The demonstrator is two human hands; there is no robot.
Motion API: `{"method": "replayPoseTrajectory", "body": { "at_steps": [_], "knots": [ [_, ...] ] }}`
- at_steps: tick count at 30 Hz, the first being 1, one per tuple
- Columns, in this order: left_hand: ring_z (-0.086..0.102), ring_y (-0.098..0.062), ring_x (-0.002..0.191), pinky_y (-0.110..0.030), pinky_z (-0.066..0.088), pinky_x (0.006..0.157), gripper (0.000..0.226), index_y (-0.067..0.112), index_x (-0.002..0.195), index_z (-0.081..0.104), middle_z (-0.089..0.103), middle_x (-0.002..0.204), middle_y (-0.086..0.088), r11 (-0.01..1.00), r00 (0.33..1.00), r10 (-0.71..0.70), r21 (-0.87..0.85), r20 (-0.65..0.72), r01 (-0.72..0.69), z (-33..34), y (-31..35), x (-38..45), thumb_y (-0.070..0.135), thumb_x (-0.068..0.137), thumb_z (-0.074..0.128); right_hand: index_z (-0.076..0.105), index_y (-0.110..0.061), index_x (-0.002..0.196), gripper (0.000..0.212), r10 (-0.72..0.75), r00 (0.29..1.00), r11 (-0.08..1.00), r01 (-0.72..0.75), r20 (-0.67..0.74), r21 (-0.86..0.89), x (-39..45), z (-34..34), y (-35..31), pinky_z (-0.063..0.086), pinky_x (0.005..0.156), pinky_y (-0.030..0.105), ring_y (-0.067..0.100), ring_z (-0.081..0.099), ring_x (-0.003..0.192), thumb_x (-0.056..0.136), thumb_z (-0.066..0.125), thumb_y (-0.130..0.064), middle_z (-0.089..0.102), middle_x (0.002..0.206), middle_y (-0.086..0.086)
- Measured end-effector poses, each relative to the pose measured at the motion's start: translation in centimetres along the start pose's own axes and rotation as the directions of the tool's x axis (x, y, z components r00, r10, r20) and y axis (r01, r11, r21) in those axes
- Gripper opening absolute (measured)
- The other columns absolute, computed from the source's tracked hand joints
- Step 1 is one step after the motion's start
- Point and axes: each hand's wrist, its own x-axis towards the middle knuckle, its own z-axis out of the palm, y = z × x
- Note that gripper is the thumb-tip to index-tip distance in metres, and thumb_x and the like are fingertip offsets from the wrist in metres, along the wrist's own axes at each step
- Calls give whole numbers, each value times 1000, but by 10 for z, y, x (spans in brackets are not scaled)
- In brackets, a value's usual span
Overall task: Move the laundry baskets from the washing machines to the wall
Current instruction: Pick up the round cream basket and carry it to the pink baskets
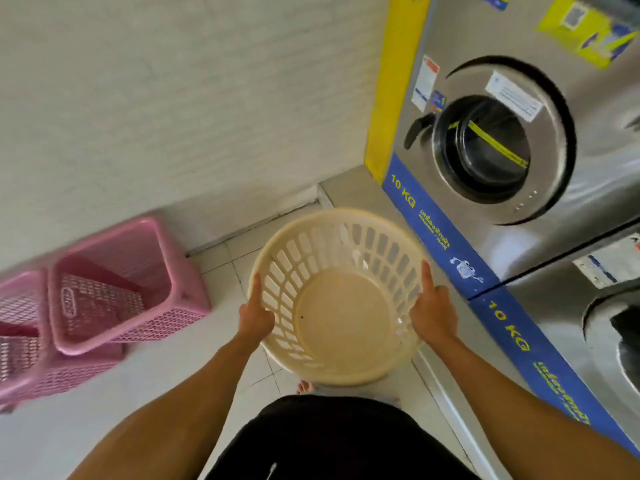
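Note:
A round cream laundry basket (pixel 337 306) with slotted sides hangs empty above the tiled floor in front of me. My left hand (pixel 255 315) grips its left rim and my right hand (pixel 431 311) grips its right rim, thumbs lying along the edge. To the left, a pink rectangular mesh basket (pixel 121 285) stands against the white wall (pixel 173 98), with a second pink basket (pixel 20 341) beside it at the frame's left edge. Steel washing machines (pixel 519 133) stand at the right, close to the cream basket.
The washers sit on a raised base with a blue "10 KG" band (pixel 433 233). The upper machine's round door (pixel 485 147) is shut. A grey step (pixel 349 192) fills the corner between wall and machines. Pale floor tiles (pixel 221 265) lie between the pink baskets and me.

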Motion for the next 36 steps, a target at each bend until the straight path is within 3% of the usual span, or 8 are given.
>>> {"method": "replayPoseTrajectory", "body": {
  "at_steps": [2,5,8,15,22,25,30,36],
  "knots": [
    [66,-42,78,-44,61,66,100,49,153,-3,59,113,-24,999,999,-34,-42,-31,33,-24,-17,9,-12,86,39,6,-43,159,80,-31,999,999,31,14,-17,4,10,-31,40,73,40,40,62,92,97,48,-15,48,121,16],
    [55,-29,64,-39,56,58,101,49,153,-2,61,103,-25,995,994,-72,-78,-87,66,-56,-40,23,-12,85,39,4,-44,159,77,-97,995,994,98,27,-41,9,25,-79,45,79,44,42,62,95,99,44,-17,49,121,16],
    [55,-26,62,-43,57,58,101,47,154,-1,55,85,-4,986,982,-129,-120,-135,113,-85,-59,37,-14,84,40,4,-43,159,76,-182,983,980,183,24,-74,16,39,-126,47,81,46,42,62,93,99,44,-18,49,120,17],
    [62,-34,77,-37,54,56,99,45,155,6,54,125,-12,969,956,-168,-217,-239,116,-135,-74,80,-17,86,40,1,-42,159,78,-288,954,948,297,86,-114,52,65,-210,40,74,39,40,62,92,99,45,-17,48,124,17],
    [64,-35,101,-54,57,84,96,41,156,9,57,125,-14,934,913,-288,-294,-288,201,-162,-89,155,-17,86,40,-2,-44,158,77,-381,902,902,411,203,-132,125,112,-288,39,67,34,23,46,69,102,45,-22,50,124,17],
    [63,-31,101,-49,58,84,97,42,155,11,58,125,-11,903,881,-367,-343,-298,260,-172,-96,190,-17,84,40,-4,-45,158,78,-404,870,887,449,284,-112,158,133,-323,41,69,33,21,47,69,102,47,-25,51,122,17],
    [64,-29,91,-38,57,70,99,45,154,10,59,114,-8,863,834,-454,-389,-314,323,-177,-109,252,-18,83,40,-1,-44,158,79,-426,838,862,490,340,-128,208,168,-372,31,48,23,9,45,60,102,50,-24,53,117,17],
    [62,-28,107,-30,54,75,95,39,156,11,51,140,-14,882,805,-450,-334,-386,333,-151,-151,334,-17,85,42,-2,-47,157,77,-435,806,851,513,402,-109,269,238,-397,53,59,37,23,61,71,103,48,-25,52,120,21]
  ]
}}
